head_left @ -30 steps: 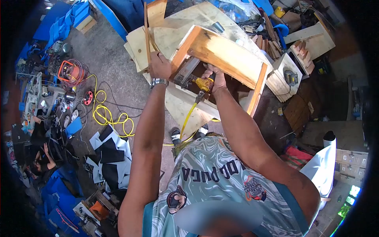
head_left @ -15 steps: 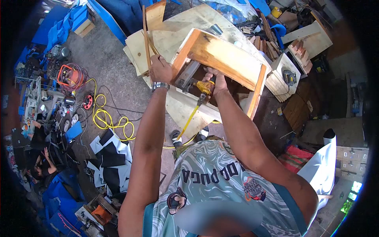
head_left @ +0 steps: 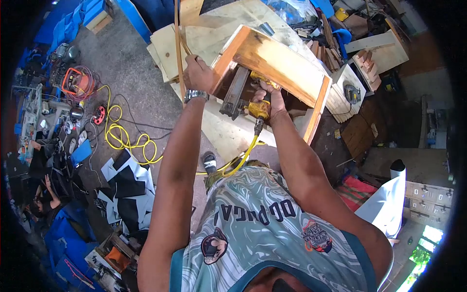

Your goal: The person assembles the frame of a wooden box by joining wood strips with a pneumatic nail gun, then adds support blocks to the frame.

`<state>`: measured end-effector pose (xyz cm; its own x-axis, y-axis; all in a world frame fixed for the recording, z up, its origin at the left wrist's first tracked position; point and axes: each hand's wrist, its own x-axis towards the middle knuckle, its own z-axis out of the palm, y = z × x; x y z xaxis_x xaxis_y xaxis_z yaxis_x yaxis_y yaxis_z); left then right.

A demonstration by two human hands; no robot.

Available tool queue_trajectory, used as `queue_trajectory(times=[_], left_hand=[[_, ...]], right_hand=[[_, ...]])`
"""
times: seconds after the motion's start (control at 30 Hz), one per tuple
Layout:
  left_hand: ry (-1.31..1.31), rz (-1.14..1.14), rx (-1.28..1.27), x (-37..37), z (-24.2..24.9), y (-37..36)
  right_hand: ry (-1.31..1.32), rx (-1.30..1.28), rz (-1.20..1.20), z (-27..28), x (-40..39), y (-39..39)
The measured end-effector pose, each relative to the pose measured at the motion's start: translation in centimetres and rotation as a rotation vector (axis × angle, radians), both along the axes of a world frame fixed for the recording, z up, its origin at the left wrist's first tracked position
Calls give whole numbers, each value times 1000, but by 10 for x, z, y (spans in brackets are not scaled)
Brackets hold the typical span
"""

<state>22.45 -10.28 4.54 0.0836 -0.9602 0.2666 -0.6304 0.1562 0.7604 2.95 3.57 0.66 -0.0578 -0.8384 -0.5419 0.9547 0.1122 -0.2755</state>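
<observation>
My left hand (head_left: 198, 75), with a watch at its wrist, is closed around a thin wooden strip (head_left: 178, 53) beside the left corner of a wooden box frame (head_left: 277, 61). My right hand (head_left: 271, 97) grips the handle of a yellow and grey nail gun (head_left: 259, 109), held within the frame's opening. The gun's long grey magazine (head_left: 235, 93) lies toward the left side of the opening. A yellow air hose (head_left: 248, 152) runs from the gun down toward my body. The gun's nose is partly hidden by the frame.
Plywood sheets (head_left: 163, 51) lie under and behind the frame. Coiled yellow hose (head_left: 127, 141) and an orange reel (head_left: 78, 83) are on the floor at left. Another person (head_left: 47, 197) is at the lower left. A power tool (head_left: 352, 93) rests on stacked wood at right.
The nail gun and my right hand have shifted slightly right, and more of the gun's body and magazine shows. The hose now bends toward my body. The whole view has shifted a little.
</observation>
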Motion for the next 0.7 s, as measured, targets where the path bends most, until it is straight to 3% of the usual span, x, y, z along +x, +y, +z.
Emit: queue_trajectory(times=[0.23,0.37,0.47,0.6,0.7], left_hand=[[17,18,-41,-3,2,0],[9,-7,-21,-1,4,2],[-36,4,62,0,9,4],[-42,-43,179,4,21,8],[-16,-67,166,8,22,10]], right_hand=[[33,-23,27,-10,-6,-2],[-26,106,-12,6,-4,-1],[392,119,-129,-3,-5,-1],[454,216,-62,45,14,31],[122,214,-23,55,7,47]])
